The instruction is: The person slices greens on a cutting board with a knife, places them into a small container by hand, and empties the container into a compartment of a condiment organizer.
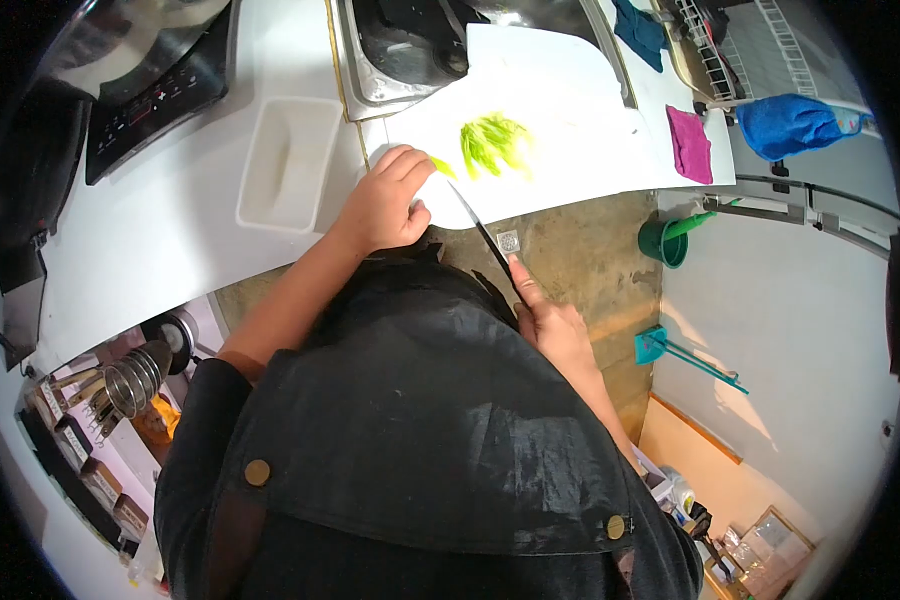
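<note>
My left hand (392, 200) is closed with curled fingers over the near left part of a white cutting board (560, 85). A bit of a green vegetable (443, 168) sticks out past its fingertips; the rest is hidden under the hand. My right hand (553, 328) grips the black handle of a knife (467, 208), forefinger laid along it. The blade points up and left, its tip close to the vegetable at my left fingers. A loose heap of cut green pieces (495, 143) lies farther in on the board, partly washed out by glare.
Left of the board, a white plastic tray (288, 165) stands on the counter, with an induction cooker (160, 105) beyond. A metal sink (385, 100) holding a dark pan is behind the board. To the right are a pink cloth (689, 145), blue cloth (798, 125) and green bucket (663, 243).
</note>
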